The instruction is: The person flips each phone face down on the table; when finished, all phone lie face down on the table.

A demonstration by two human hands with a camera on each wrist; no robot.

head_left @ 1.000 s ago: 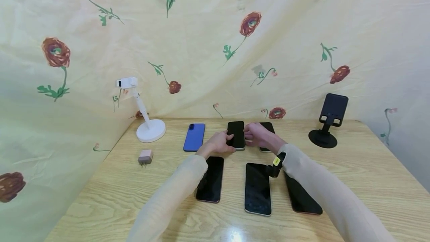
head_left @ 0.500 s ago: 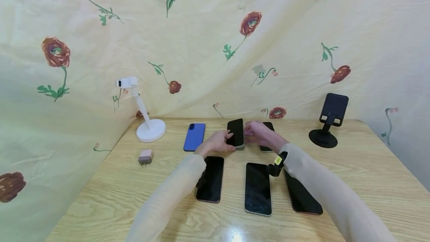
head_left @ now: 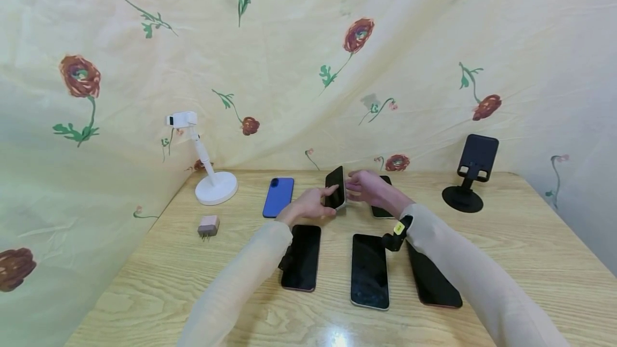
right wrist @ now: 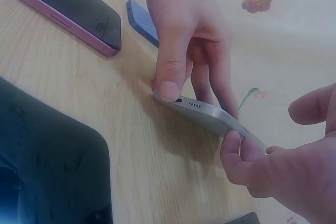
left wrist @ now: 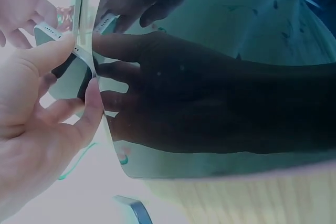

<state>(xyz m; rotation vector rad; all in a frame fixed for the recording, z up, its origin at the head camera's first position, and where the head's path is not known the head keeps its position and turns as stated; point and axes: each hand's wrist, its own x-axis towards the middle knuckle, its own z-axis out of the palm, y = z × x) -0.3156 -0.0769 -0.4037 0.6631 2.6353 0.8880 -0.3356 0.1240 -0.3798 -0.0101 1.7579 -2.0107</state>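
Nearest on the wooden table [head_left: 506, 240] lie three dark phones [head_left: 369, 270] face up. Just beyond them the left hand [head_left: 310, 205] and right hand [head_left: 368, 186] each pinch an edge of the black-screened phone [head_left: 336, 187], tilted up on its side in the far middle. Only the right wrist view shows its pale silver edge [right wrist: 210, 113] with port holes; the left wrist view shows its glossy screen mirroring the fingers [left wrist: 79, 51].

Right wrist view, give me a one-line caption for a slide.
Both hands, left hand and right hand, tilt a grey phone up on edge above the wooden table.
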